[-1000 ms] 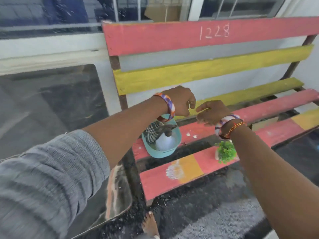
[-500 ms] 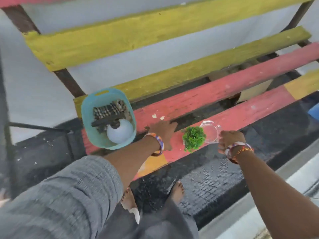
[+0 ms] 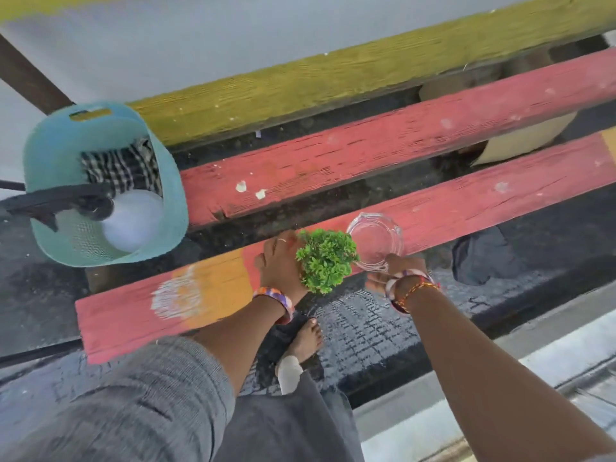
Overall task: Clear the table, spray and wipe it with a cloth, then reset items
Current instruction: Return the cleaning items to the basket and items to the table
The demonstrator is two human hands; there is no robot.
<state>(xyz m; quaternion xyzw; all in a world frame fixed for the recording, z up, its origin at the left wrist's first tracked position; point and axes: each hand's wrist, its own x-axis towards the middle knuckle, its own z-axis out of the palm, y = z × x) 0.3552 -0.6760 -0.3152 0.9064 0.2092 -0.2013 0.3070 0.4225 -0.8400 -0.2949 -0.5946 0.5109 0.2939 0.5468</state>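
Note:
A small green plant [image 3: 325, 260] stands on the front red plank [image 3: 466, 205] of the slatted bench. My left hand [image 3: 278, 261] is wrapped round the plant's left side, its base hidden behind the leaves. Just right of the plant sits a clear glass dish [image 3: 375, 240]. My right hand [image 3: 391, 273] pinches the dish's near rim. At the left, a teal basket [image 3: 46, 161] holds a checked cloth [image 3: 121, 168] and a white spray bottle [image 3: 133, 218] with a black trigger.
A second red plank [image 3: 366, 151] and a yellow plank [image 3: 300, 81] lie further back, with dark gaps between them. A dark cloth [image 3: 483, 255] lies on the ground right of the dish. My bare foot [image 3: 305, 338] stands below the bench edge.
My head has tipped down over the bench. My left hand moved right from the plank onto the plant. My right hand closed in on the glass dish's rim.

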